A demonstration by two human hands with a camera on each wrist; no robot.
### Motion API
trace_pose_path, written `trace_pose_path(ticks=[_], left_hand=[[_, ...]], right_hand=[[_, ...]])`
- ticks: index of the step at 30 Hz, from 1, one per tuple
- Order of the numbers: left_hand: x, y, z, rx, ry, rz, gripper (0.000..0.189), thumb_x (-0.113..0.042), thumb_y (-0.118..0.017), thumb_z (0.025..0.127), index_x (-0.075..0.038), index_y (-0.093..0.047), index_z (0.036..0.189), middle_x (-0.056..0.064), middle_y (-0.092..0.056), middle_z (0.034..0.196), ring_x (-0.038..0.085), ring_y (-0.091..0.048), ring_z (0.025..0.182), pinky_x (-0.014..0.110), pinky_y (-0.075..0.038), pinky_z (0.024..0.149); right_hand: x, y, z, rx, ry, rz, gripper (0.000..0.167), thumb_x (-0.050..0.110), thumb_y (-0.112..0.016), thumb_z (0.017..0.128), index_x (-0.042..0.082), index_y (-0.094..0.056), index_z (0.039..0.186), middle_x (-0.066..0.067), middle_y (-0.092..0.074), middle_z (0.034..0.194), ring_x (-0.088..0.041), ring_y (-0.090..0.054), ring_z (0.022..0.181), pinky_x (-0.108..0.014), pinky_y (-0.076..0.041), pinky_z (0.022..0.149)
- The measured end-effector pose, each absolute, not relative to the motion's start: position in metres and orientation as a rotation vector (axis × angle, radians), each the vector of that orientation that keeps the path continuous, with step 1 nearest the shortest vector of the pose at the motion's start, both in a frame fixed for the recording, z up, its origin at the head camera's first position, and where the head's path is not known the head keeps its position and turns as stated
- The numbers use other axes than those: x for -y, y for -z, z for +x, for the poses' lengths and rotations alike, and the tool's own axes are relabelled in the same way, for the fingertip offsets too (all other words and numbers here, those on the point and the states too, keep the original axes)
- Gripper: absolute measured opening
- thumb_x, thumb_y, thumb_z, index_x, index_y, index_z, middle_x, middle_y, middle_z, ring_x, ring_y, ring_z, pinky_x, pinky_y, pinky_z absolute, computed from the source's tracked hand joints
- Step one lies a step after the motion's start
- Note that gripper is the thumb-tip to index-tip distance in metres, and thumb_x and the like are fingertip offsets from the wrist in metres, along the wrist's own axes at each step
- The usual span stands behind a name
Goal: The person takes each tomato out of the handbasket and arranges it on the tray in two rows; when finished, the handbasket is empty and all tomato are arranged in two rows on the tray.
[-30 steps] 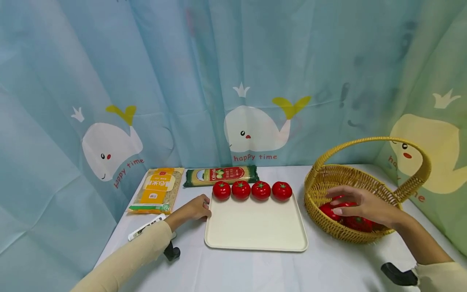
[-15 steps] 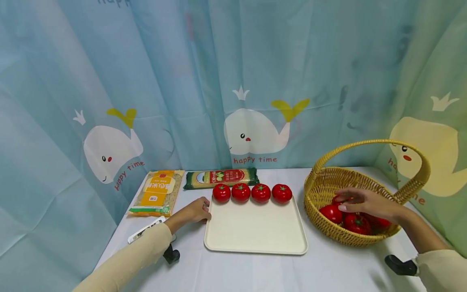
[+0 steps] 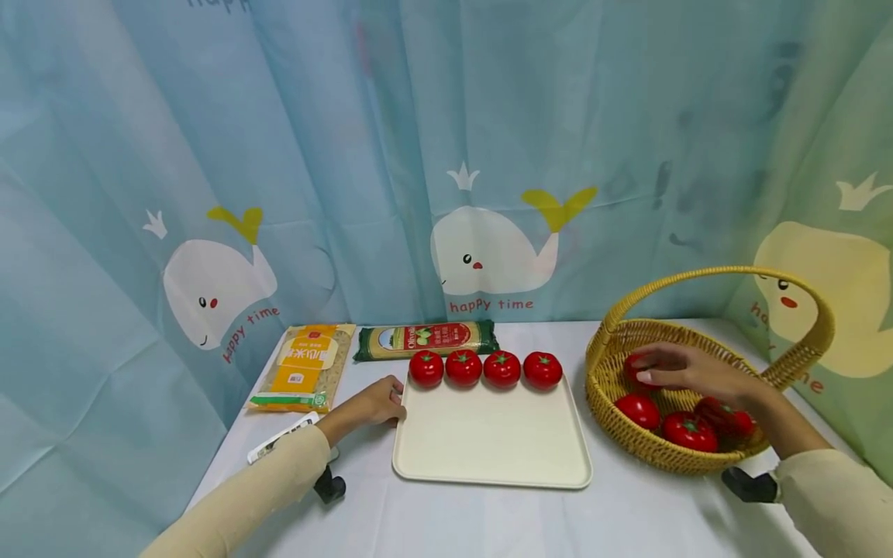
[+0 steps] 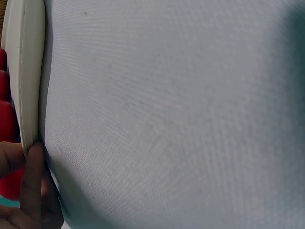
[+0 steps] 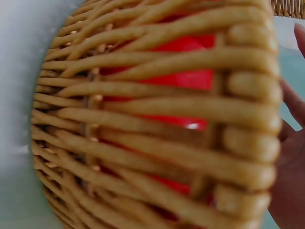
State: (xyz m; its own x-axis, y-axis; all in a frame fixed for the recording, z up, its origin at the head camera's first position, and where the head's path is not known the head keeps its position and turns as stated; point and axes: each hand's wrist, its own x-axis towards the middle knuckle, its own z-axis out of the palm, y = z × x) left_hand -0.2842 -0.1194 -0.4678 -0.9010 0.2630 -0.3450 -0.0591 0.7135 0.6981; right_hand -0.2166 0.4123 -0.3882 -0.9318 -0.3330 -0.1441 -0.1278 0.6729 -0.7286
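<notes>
With thumb and fingers, my left hand pinches the left rim of a cream tray; the left wrist view shows the fingertips on that rim. Several red tomatoes stand in a row along the tray's far edge. On the right, my right hand reaches under the handle of a wicker basket and grips a tomato, partly hidden by the fingers. More tomatoes lie in the basket below the hand. In the right wrist view, the basket's wall covers most of the hand's work.
A yellow bag of grain lies at the back left, and a green pasta packet lies behind the tray. A white object is partly under the left forearm. A patterned curtain hangs behind the table.
The right hand has come up slightly from the other tomatoes, with a tomato in its fingers, toward the basket's far left side. The left hand stays on the tray rim.
</notes>
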Motion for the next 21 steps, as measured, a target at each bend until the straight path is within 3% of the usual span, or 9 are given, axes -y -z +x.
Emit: trace_pose_path(ticks=[13, 21], left_hand=[[0.121, 0.468, -0.286, -2.502, -1.044, 0.149, 0.041, -0.001, -0.074, 0.081, 0.0, -0.053, 0.117, 0.008, -0.056, 0.086, 0.015, -0.06, 0.066, 0.023, -0.054, 0.06], [0.12, 0.468, -0.287, -2.48, -1.048, 0.171, 0.042, -0.001, -0.073, 0.08, 0.001, -0.053, 0.117, 0.008, -0.055, 0.085, 0.014, -0.059, 0.065, 0.022, -0.054, 0.059]], right_hand=[[-0.424, 0.385, -0.231, -2.638, 1.16, -0.388, 0.053, 0.024, -0.06, 0.1, 0.0, -0.045, 0.144, -0.023, -0.057, 0.137, 0.004, -0.059, 0.108, -0.022, -0.054, 0.085], [-0.439, 0.386, -0.24, -2.765, 1.015, -0.392, 0.051, 0.026, -0.064, 0.098, -0.002, -0.051, 0.138, -0.025, -0.058, 0.135, 0.009, -0.055, 0.106, -0.019, -0.053, 0.081]])
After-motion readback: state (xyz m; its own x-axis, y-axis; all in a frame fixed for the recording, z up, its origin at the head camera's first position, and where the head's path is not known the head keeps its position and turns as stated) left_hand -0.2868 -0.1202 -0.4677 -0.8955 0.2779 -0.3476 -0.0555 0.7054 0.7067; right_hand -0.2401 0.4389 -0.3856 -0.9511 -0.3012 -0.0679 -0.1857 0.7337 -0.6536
